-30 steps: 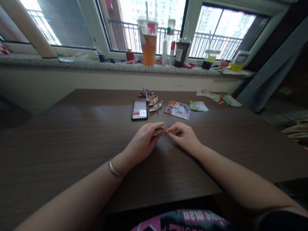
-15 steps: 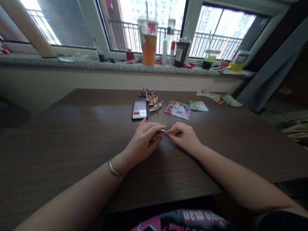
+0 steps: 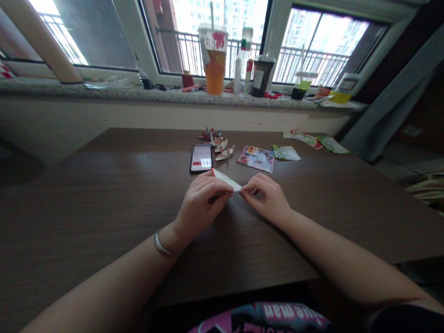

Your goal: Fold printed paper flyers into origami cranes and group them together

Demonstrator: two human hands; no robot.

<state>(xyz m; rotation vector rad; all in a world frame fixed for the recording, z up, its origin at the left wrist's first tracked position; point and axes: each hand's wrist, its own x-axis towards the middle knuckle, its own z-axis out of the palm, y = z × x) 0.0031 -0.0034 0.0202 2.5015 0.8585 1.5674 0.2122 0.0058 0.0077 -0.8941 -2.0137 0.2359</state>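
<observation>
A folded piece of paper [image 3: 227, 179], white with a red edge, is pinched between both hands above the table. My left hand [image 3: 204, 196], a silver bangle on its wrist, grips the paper from the left and hides part of it. With thumb and forefinger my right hand [image 3: 265, 196] pinches the paper's right tip. Just beyond the left hand lies a phone [image 3: 201, 158] with its screen lit. Several folded paper figures [image 3: 222, 147] sit in a cluster beside the phone.
Past my right hand lie a colourful printed booklet [image 3: 256, 158] and a stack of green-and-white papers [image 3: 286, 152]. More printed papers [image 3: 308, 138] are at the far right of the brown table [image 3: 104, 208]. Cups and bottles, one an orange drink cup [image 3: 215, 69], line the windowsill [image 3: 166, 94].
The paper has been turned or opened so that a white face with a red edge now shows above my left hand. My left hand has shifted slightly left; the right has barely moved.
</observation>
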